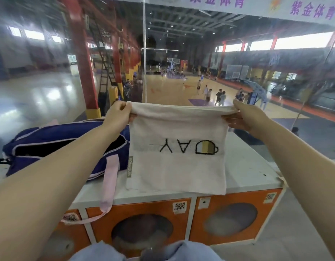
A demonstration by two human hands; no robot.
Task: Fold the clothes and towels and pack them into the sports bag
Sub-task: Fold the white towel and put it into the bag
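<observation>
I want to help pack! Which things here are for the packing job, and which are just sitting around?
For the job:
- white towel, held up by left hand and right hand
- blue sports bag, unzipped

Just there:
- orange lockers under the white top
- QR stickers
- basketball court behind the glass

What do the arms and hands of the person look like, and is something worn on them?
Both forearms are bare up to the frame edge: no sleeves, gloves, watch or bracelets show. The left hand and the right hand show no rings on the parts in view. Light blue clothing appears at the bottom edge.
</observation>
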